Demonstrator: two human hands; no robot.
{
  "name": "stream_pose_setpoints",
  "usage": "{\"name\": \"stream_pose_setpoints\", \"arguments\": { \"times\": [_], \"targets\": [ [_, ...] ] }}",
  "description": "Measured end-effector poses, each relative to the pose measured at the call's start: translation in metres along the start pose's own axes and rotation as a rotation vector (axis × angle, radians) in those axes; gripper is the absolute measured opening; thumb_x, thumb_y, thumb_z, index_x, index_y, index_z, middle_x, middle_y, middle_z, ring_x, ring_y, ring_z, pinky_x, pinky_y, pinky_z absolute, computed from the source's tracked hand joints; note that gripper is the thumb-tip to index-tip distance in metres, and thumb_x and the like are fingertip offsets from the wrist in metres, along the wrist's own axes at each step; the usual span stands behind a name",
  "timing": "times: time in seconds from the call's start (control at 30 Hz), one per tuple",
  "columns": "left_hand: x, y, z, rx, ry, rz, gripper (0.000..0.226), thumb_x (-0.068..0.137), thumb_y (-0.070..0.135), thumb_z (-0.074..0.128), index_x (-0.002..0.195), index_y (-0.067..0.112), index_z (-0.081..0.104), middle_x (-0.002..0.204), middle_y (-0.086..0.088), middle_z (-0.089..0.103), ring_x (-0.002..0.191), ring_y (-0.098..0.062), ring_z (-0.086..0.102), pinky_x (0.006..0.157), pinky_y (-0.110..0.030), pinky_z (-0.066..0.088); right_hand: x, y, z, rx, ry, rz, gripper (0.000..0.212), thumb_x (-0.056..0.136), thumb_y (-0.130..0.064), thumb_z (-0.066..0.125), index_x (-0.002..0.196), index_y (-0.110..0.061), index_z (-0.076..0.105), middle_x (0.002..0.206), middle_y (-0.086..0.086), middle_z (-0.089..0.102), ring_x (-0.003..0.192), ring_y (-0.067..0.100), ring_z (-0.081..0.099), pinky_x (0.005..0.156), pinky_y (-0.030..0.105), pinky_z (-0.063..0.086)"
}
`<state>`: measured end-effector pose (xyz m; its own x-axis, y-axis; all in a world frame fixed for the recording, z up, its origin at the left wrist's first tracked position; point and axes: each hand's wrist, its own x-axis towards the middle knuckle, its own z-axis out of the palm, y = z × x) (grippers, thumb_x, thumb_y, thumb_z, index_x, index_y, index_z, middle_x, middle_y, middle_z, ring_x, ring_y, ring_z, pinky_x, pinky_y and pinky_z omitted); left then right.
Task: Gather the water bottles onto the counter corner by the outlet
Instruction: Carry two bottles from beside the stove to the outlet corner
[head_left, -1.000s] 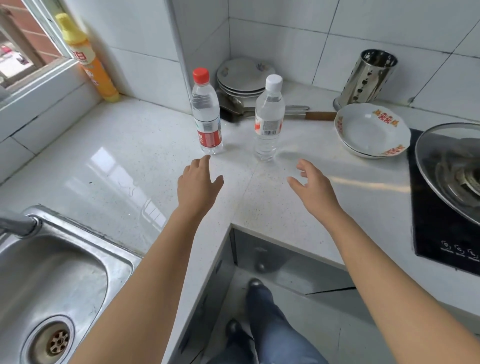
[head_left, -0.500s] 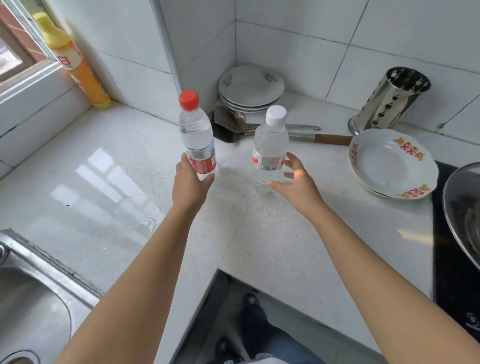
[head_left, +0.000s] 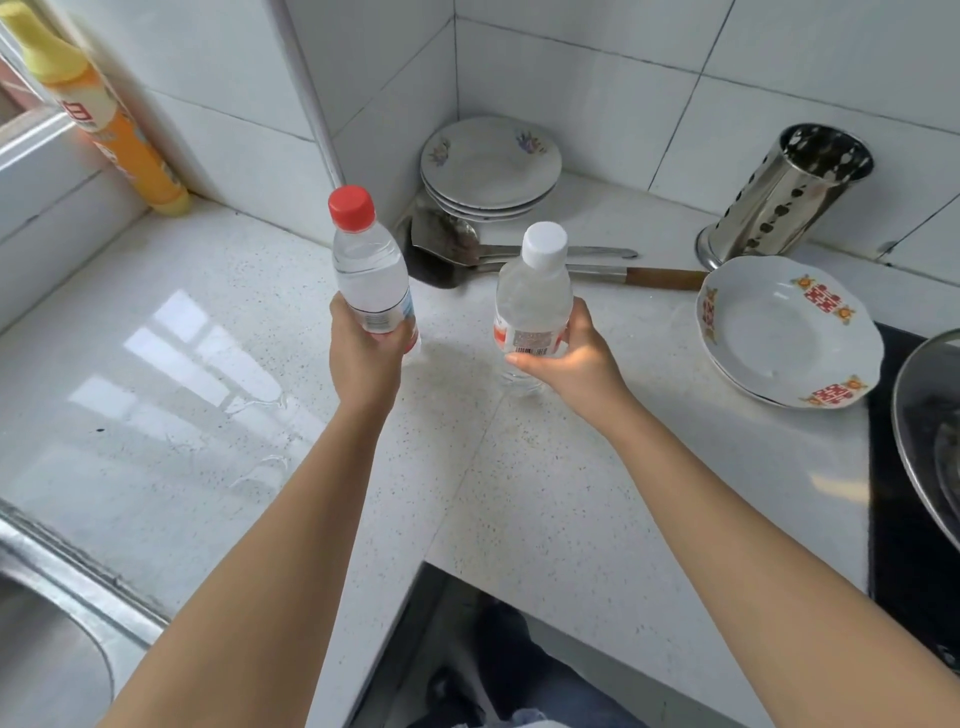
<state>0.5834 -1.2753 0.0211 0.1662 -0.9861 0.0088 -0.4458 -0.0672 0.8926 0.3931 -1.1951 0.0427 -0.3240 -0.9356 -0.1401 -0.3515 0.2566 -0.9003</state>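
Note:
My left hand (head_left: 363, 353) grips the lower body of a clear water bottle with a red cap (head_left: 369, 265), held upright. My right hand (head_left: 569, 358) grips a second clear water bottle with a white cap (head_left: 535, 291) around its label, also upright. Whether either bottle's base touches the speckled white counter (head_left: 291, 426) I cannot tell. The two bottles are side by side, a hand's width apart, in front of the tiled inner corner. No outlet shows in this view.
A stack of plates (head_left: 491, 166) leans in the corner with a spatula (head_left: 519, 260) in front. A decorated bowl (head_left: 787, 332) and steel utensil holder (head_left: 789, 192) stand right, a cooktop with pan (head_left: 930, 441) beyond. An orange bottle (head_left: 109, 119) stands far left; sink (head_left: 47, 639) bottom left.
Both hands reached forward from open above the counter and closed round the two bottles. The view has moved closer to the corner.

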Motion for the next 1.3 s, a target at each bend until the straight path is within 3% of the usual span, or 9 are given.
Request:
{"name": "stream_pose_setpoints", "arguments": {
  "times": [0.1, 0.33, 0.47, 0.6, 0.7, 0.87, 0.97, 1.07, 1.3],
  "targets": [
    [-0.003, 0.001, -0.002, -0.023, 0.021, -0.011, 0.054, 0.073, 0.028, 0.069, 0.118, 0.018, 0.040, 0.100, 0.011, 0.053, 0.086, -0.013, 0.053, 0.069, -0.027, 0.040, -0.003, 0.001, 0.000, 0.012, 0.033, 0.006, 0.066, 0.068, -0.026, 0.078, 0.120, -0.028, 0.038, 0.092, -0.029, 0.049, 0.081, -0.014, 0.048, 0.058, 0.000, 0.037],
    [-0.028, -0.005, -0.008, -0.052, 0.007, 0.025, 0.055, 0.072, 0.027, 0.071, 0.118, 0.019, 0.042, 0.100, 0.011, 0.054, 0.086, -0.012, 0.054, 0.068, -0.023, 0.041, -0.027, 0.007, 0.001, 0.007, 0.145, -0.009, 0.070, 0.068, -0.025, 0.079, 0.124, -0.016, 0.039, 0.102, -0.011, 0.051, 0.093, 0.009, 0.048, 0.063, 0.007, 0.033],
    [-0.051, -0.009, -0.015, -0.076, -0.046, 0.038, 0.053, 0.071, 0.029, 0.072, 0.115, 0.020, 0.043, 0.096, 0.013, 0.055, 0.081, -0.005, 0.054, 0.060, -0.014, 0.036, -0.054, 0.011, -0.002, 0.018, 0.198, 0.001, 0.070, 0.068, -0.026, 0.079, 0.123, -0.015, 0.039, 0.102, -0.011, 0.050, 0.093, 0.010, 0.048, 0.062, 0.007, 0.033],
    [-0.074, -0.007, -0.026, -0.085, -0.110, 0.089, 0.052, 0.071, 0.032, 0.073, 0.113, 0.023, 0.044, 0.085, 0.026, 0.052, 0.073, 0.016, 0.052, 0.058, -0.008, 0.034, -0.089, 0.010, -0.009, 0.033, 0.276, 0.007, 0.068, 0.067, -0.031, 0.079, 0.120, -0.016, 0.040, 0.102, -0.008, 0.052, 0.090, 0.012, 0.050, 0.061, 0.010, 0.036],
    [-0.091, -0.003, -0.036, -0.099, -0.148, 0.132, 0.056, 0.070, 0.034, 0.073, 0.116, 0.023, 0.043, 0.092, 0.020, 0.053, 0.076, 0.011, 0.049, 0.060, -0.010, 0.035, -0.122, 0.010, -0.014, 0.061, 0.334, 0.006, 0.068, 0.067, -0.030, 0.079, 0.121, -0.015, 0.039, 0.104, -0.006, 0.052, 0.092, 0.014, 0.051, 0.062, 0.013, 0.037],
    [-0.129, 0.002, -0.052, -0.110, -0.256, 0.191, 0.052, 0.070, 0.034, 0.073, 0.113, 0.024, 0.044, 0.084, 0.029, 0.051, 0.072, 0.019, 0.049, 0.059, -0.012, 0.035, -0.186, 0.017, -0.021, 0.081, 0.453, 0.039, 0.071, 0.066, -0.028, 0.080, 0.122, -0.014, 0.039, 0.104, -0.008, 0.053, 0.091, 0.011, 0.052, 0.069, 0.019, 0.040],
    [-0.159, 0.007, -0.056, -0.134, -0.334, 0.218, 0.044, 0.070, 0.032, 0.073, 0.103, 0.030, 0.043, 0.079, 0.029, 0.052, 0.070, 0.031, 0.047, 0.057, -0.014, 0.036, -0.227, 0.027, -0.024, 0.091, 0.525, 0.073, 0.068, 0.065, -0.028, 0.081, 0.118, -0.016, 0.041, 0.093, -0.018, 0.054, 0.083, 0.000, 0.054, 0.064, 0.014, 0.041],
    [-0.190, 0.013, -0.053, -0.141, -0.426, 0.253, 0.044, 0.070, 0.032, 0.073, 0.101, 0.030, 0.042, 0.078, 0.029, 0.052, 0.069, 0.031, 0.046, 0.054, -0.014, 0.038, -0.266, 0.038, -0.029, 0.092, 0.585, 0.111, 0.063, 0.065, -0.030, 0.081, 0.112, -0.020, 0.041, 0.088, -0.022, 0.054, 0.080, -0.007, 0.053, 0.060, 0.007, 0.041],
    [-0.261, 0.028, -0.030, -0.130, -0.630, 0.391, 0.049, 0.071, 0.028, 0.073, 0.111, 0.019, 0.045, 0.081, 0.031, 0.049, 0.071, 0.032, 0.045, 0.054, -0.007, 0.039, -0.349, 0.066, -0.049, 0.127, 0.793, 0.168, 0.059, 0.064, -0.025, 0.082, 0.109, -0.017, 0.045, 0.095, -0.012, 0.061, 0.088, 0.007, 0.060, 0.070, 0.021, 0.047]
  ]
}}
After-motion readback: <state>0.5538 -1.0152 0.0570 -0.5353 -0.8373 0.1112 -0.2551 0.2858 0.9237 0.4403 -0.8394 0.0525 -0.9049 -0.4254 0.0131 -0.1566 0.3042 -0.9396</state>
